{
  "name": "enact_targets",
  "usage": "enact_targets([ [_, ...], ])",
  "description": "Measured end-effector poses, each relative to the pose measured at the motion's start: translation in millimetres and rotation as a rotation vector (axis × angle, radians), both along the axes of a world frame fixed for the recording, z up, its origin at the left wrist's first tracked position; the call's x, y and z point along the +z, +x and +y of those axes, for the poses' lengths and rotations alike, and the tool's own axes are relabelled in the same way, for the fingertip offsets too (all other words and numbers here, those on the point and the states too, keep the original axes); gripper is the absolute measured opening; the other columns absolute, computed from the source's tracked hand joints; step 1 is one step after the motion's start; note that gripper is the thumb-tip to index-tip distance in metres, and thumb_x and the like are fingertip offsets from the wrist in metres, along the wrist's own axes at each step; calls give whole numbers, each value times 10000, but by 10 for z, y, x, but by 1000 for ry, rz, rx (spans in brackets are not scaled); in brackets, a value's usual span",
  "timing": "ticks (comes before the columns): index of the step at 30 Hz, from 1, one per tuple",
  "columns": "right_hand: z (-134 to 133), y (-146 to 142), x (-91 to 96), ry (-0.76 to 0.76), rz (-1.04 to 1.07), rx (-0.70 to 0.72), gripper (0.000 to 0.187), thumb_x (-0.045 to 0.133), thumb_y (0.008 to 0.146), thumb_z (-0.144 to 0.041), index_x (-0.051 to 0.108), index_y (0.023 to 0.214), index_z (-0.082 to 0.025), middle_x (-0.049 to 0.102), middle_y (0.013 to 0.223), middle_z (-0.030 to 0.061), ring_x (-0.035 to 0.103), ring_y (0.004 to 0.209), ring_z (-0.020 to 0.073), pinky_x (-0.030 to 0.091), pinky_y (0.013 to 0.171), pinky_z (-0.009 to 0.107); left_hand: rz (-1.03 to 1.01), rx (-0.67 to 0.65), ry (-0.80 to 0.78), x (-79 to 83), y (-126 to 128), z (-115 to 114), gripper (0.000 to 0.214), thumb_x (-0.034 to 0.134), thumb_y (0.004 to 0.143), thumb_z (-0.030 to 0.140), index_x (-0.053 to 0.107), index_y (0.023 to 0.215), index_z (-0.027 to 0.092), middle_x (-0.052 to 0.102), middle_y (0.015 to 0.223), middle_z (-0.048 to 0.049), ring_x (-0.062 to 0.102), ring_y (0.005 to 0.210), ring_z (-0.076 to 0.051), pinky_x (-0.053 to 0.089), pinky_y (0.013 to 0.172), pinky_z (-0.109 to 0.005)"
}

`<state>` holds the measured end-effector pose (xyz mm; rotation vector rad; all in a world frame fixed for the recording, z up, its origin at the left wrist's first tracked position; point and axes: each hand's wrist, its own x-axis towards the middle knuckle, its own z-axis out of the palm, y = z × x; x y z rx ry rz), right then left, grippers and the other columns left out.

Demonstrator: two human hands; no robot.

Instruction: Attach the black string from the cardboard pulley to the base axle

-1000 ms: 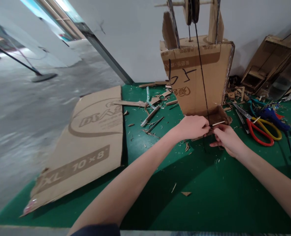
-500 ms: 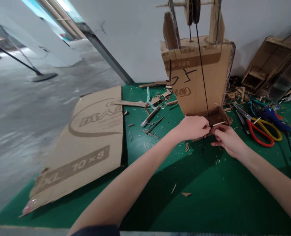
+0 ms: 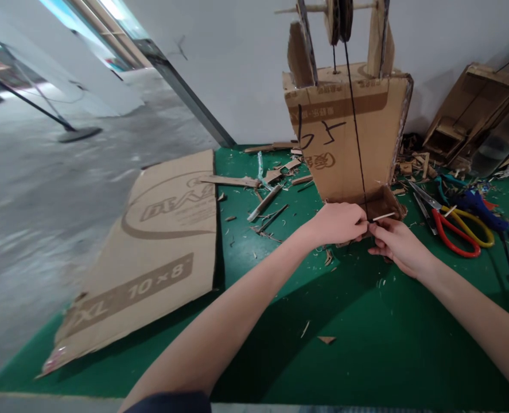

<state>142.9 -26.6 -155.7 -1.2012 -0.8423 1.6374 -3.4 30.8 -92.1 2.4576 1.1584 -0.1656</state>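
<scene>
A black string [image 3: 358,132] runs down from the cardboard wheels [image 3: 339,22] at the top of a cardboard stand [image 3: 344,137] to my fingertips. There it meets a thin pale wooden stick [image 3: 384,216], which sticks out to the right above my right hand. My left hand [image 3: 341,222] is closed, its thumb and finger pinching where stick and string meet. Touching it from the right, my right hand [image 3: 394,244] pinches at the same spot, apparently on the string; the fingers hide the exact grip. Behind both hands lies the stand's small open cardboard box [image 3: 385,202].
Scissors [image 3: 456,229] with red and yellow handles lie right of my hands, near a blue tool [image 3: 482,209] with a cord. A large cardboard sheet [image 3: 163,229] overhangs the green table [image 3: 280,361] at left. Scraps [image 3: 275,175] litter the back. Another cardboard build [image 3: 465,115] leans right.
The loose string tail that hung below my left hand no longer shows. My fingertips have shifted slightly at the stick; the stand and the other things stay put.
</scene>
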Motion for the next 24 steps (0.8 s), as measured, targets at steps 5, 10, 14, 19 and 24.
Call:
enact_targets([
  [5, 11, 79, 8, -91, 94, -5, 226, 720, 631, -303, 540, 700, -185, 379, 550, -103, 293, 477, 37, 523, 652, 255, 12, 12, -27, 23, 6, -3, 323, 403, 852, 288, 657, 680, 189, 657, 597, -12, 560, 554, -136, 370, 567, -256],
  [10, 5, 125, 57, -88, 62, 49, 234, 695, 619, -310, 492, 631, -194, 381, 584, -81, 317, 509, 54, 500, 557, 226, 7, -5, -14, 14, 0, 7, 300, 407, 837, 281, 647, 679, 194, 674, 640, -15, 566, 596, -144, 360, 572, -262],
  [14, -16, 151, 55, 129, -222, 126, 240, 717, 675, -376, 567, 697, -191, 464, 702, -33, 458, 625, 89, 463, 480, 185, 7, -13, -1, 13, -7, 17, 278, 421, 811, 266, 653, 674, 198, 681, 675, -18, 559, 599, -145, 349, 557, -262],
  [19, -36, 197, -1, 296, -471, 68, 259, 622, 785, -449, 604, 798, -191, 568, 642, -26, 446, 371, 65, 324, 307, 202, 6, -8, -12, 1, -14, 27, 263, 437, 804, 266, 666, 695, 197, 682, 681, -21, 564, 601, -147, 355, 555, -266],
  [24, -36, 176, -43, 287, -392, 81, 255, 563, 831, -470, 516, 777, -225, 483, 460, -85, 379, 282, 76, 279, 297, 210, 19, -35, 39, -22, -12, 32, 267, 440, 806, 271, 677, 706, 200, 695, 719, -26, 570, 633, -157, 356, 567, -270],
])
